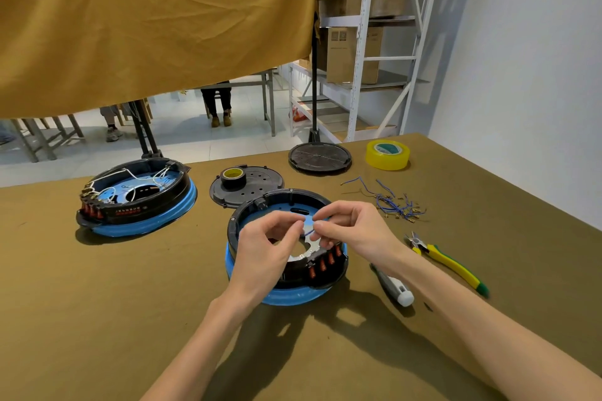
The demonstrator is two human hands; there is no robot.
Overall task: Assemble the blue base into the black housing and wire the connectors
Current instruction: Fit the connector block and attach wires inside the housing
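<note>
Blue wire [309, 232], thin and limp, is pinched between left hand [264, 247] and right hand [353, 231] above the black housing [293, 270] on the worktop [97, 303]; it looks light, best held near its terminal end.

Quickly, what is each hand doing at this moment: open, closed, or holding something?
Left hand: pinches one end of the short blue wire.
Right hand: pinches the other end of the same wire, above the nearer housing.
</note>
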